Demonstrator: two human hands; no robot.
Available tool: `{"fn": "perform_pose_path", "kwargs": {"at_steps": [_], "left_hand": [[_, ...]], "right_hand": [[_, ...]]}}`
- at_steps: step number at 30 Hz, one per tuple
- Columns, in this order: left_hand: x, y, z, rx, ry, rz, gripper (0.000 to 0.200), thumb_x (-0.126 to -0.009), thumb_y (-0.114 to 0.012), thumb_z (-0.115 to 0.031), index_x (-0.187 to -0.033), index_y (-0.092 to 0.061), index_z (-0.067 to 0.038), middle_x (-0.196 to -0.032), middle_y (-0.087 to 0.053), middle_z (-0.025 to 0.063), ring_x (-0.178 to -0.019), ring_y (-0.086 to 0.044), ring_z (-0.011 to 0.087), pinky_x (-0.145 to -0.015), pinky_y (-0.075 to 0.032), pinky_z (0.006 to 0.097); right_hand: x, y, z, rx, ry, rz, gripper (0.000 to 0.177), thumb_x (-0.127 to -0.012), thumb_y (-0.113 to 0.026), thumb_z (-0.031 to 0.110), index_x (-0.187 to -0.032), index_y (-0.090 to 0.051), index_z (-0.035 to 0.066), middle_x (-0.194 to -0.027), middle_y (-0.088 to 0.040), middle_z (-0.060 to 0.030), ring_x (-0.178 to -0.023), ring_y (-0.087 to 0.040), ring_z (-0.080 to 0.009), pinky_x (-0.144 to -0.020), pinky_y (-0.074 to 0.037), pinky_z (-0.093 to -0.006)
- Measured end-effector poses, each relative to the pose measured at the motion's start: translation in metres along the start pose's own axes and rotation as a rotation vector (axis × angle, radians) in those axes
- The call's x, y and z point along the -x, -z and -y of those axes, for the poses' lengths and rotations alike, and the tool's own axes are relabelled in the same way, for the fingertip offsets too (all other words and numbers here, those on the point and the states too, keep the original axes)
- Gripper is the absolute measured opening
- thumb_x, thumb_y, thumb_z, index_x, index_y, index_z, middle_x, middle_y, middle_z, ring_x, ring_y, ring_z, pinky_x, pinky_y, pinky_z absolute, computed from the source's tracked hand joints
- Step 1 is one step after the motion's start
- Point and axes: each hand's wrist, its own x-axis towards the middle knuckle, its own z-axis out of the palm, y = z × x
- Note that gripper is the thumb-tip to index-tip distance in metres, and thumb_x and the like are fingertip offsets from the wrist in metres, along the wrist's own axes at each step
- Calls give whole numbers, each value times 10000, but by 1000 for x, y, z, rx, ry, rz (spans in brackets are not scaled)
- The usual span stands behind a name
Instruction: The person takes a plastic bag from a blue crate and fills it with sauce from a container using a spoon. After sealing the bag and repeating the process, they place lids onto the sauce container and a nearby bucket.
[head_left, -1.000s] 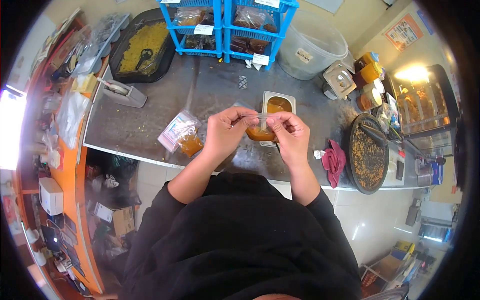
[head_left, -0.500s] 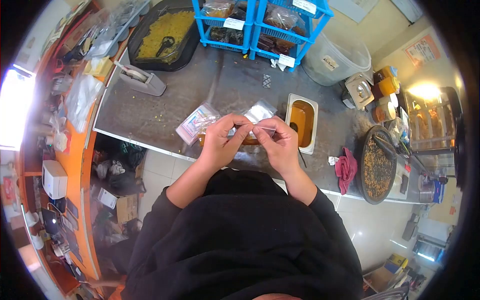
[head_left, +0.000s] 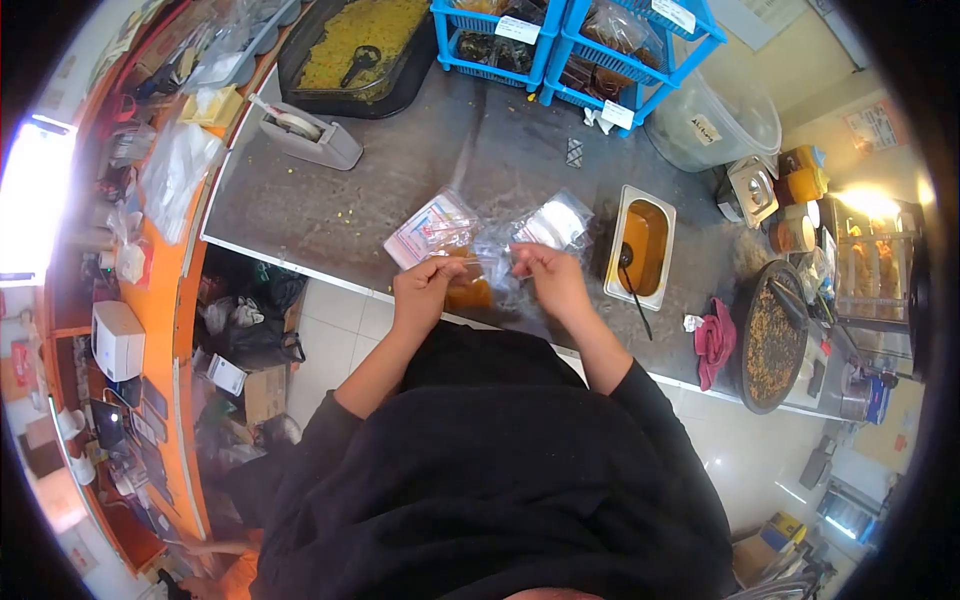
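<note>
Fingers (head_left: 447,268) of the left hand (head_left: 425,288) are pinching narrow on the left top corner of the bag (head_left: 470,287), which is hanging just above the counter (head_left: 330,210) edge, left of the pan (head_left: 612,240). The right hand (head_left: 548,280) is gripping the opposite corner, nearer the pan, so both hands are stretching the bag's mouth flat between them. Filling looks done: orange sauce is sitting in the bag's lower part. Closing seems to be underway, though I cannot tell how far the strip is pressed shut. Well left of the pan a tape dispenser (head_left: 305,135) is standing untouched. Empty pouches (head_left: 432,228) are lying just behind the hands, left of the pan. A ladle (head_left: 626,262) is resting in the pan, and a cloth (head_left: 714,340) is lying to its right.
</note>
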Motion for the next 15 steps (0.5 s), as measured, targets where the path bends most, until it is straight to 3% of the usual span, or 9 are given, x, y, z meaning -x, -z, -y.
{"fn": "perform_pose_path", "kwargs": {"at_steps": [3, 4, 6, 7, 12, 15], "left_hand": [[-15, 8, 31, -318, -95, -155, 157, -899, -675, -156, -979, -735, -35, -842, -702, 66, -804, -654, 171, -758, -517, 322], [-21, 11, 32, -467, -214, -173, 166, -878, -689, -171, -975, -739, -46, -855, -691, 70, -821, -640, 198, -776, -502, 346], [-34, 18, 32, -764, -455, -212, 189, -836, -718, -201, -966, -748, -67, -881, -669, 78, -855, -611, 250, -812, -472, 394], [-40, 19, 33, -803, -459, -228, 219, -823, -724, -209, -995, -739, -75, -898, -655, 84, -874, -592, 268, -822, -456, 402], [-47, 8, 20, -972, -495, -362, 332, -803, -737, -233, -1085, -667, -72, -976, -613, 94, -945, -553, 301, -859, -419, 420], [-48, -3, 6, -751, -617, -221, 329, -804, -737, -237, -1052, -623, -54, -887, -607, 100, -874, -568, 302, -808, -437, 424]], "right_hand": [[-23, 4, -30, 456, 201, -333, 174, -899, -625, 146, -1021, -712, 59, -828, -688, -118, -778, -665, -247, -735, -520, -362], [-27, 6, -38, 621, 280, -433, 161, -877, -640, 140, -998, -713, 62, -836, -685, -124, -796, -668, -285, -742, -522, -384], [-31, 6, -48, 633, 236, -490, 139, -847, -638, 140, -938, -716, 69, -878, -679, -129, -822, -651, -329, -764, -513, -414], [-33, 6, -51, 638, 215, -517, 129, -832, -637, 140, -908, -717, 73, -899, -676, -131, -834, -643, -352, -775, -508, -429], [-35, 12, -48, 560, 230, -523, 108, -807, -665, 150, -841, -725, 67, -853, -681, -115, -809, -644, -331, -756, -507, -418], [-27, 15, -21, 355, 228, -503, 107, -796, -692, 158, -833, -735, 68, -828, -686, -110, -772, -650, -296, -730, -511, -388]]}}
